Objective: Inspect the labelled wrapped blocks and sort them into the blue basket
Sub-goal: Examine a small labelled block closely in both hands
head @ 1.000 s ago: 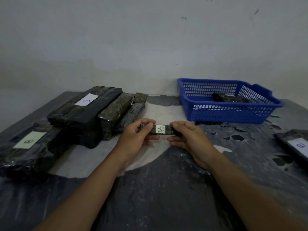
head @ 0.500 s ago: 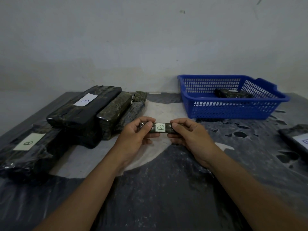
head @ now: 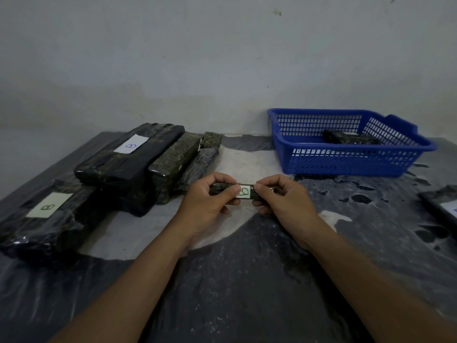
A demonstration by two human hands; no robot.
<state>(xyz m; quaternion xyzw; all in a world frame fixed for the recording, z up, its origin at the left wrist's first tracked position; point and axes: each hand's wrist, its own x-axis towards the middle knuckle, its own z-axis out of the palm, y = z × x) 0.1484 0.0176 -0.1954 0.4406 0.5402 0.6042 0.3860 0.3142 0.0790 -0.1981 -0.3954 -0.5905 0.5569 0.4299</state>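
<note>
A small dark wrapped block (head: 243, 192) with a white "B" label is held level above the table's middle. My left hand (head: 206, 204) grips its left end and my right hand (head: 284, 201) grips its right end. The blue basket (head: 346, 157) stands at the back right, apart from my hands, with one dark wrapped block (head: 351, 139) lying inside. At the left sits a pile of bigger wrapped blocks: one labelled "B" on top (head: 131, 154), another labelled "B" nearer the front left (head: 47, 214), and narrower ones (head: 175, 159) beside them.
Another dark block with a white label (head: 442, 204) lies at the right edge, partly cut off. The table (head: 235, 293) is covered in dark plastic sheeting with a pale patch in the middle. A plain wall rises just behind the table.
The small block has turned slightly in my fingers, so its label now sits rotated. Both hands stay in the same spot; the view has shifted a little.
</note>
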